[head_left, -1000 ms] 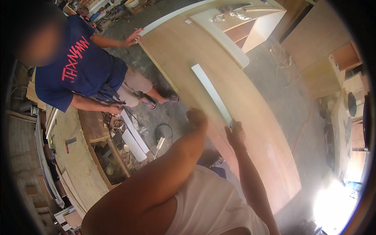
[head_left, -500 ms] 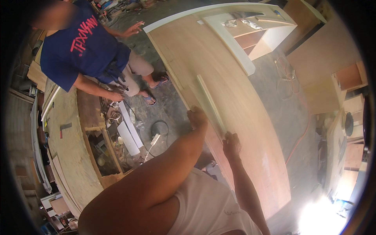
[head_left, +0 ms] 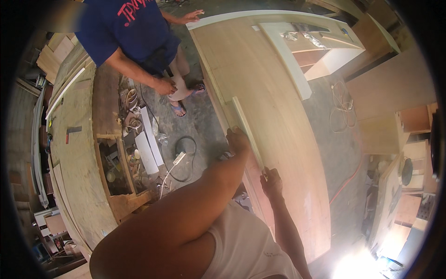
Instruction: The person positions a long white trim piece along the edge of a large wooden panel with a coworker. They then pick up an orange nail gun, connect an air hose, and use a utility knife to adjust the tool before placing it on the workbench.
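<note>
A long, narrow wooden strip (head_left: 245, 120) lies lengthwise near the left edge of a large curved plywood panel (head_left: 274, 107). My right hand (head_left: 272, 181) is closed round the strip's near end. Farther up, my left hand (head_left: 238, 139) has its fingers curled against the strip's left side, at the panel's edge; its fingertips are partly hidden. My left forearm crosses in front of the panel's near left edge.
Beyond the panel's left edge stands a co-worker in a dark blue shirt (head_left: 127, 37), one hand near its far corner. A white board (head_left: 285, 60) lies on the panel. A workbench (head_left: 76, 153) is at left, cables (head_left: 186, 158) and white offcuts (head_left: 147, 153) on the floor.
The strip has shifted toward the panel's left edge and slightly nearer me, both hands moving with it. My view has turned a little, and the co-worker stands closer to the panel.
</note>
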Tool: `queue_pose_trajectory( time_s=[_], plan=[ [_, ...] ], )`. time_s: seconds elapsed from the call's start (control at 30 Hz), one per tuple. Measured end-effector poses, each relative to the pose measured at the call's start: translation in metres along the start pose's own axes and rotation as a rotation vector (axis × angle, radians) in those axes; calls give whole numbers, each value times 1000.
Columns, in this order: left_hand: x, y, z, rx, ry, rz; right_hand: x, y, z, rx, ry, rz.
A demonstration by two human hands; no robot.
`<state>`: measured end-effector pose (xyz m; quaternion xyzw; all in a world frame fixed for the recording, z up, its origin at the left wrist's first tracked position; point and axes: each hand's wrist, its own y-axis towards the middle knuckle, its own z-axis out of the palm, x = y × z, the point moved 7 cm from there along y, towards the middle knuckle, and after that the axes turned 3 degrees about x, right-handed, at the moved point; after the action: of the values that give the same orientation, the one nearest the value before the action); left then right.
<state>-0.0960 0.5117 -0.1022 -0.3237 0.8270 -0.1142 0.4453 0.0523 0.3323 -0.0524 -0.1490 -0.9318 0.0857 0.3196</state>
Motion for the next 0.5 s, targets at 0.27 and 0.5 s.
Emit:
queue_pose_trajectory(
  time_s=[0.27, 0.5],
  plan=[
    [-11, -10, -14, -247, 169, 306, 7, -5, -13, 109, -11, -23],
    [-36, -24, -32, -295, 55, 713, 15, -21, -42, 144, 172, 84]
  ],
)
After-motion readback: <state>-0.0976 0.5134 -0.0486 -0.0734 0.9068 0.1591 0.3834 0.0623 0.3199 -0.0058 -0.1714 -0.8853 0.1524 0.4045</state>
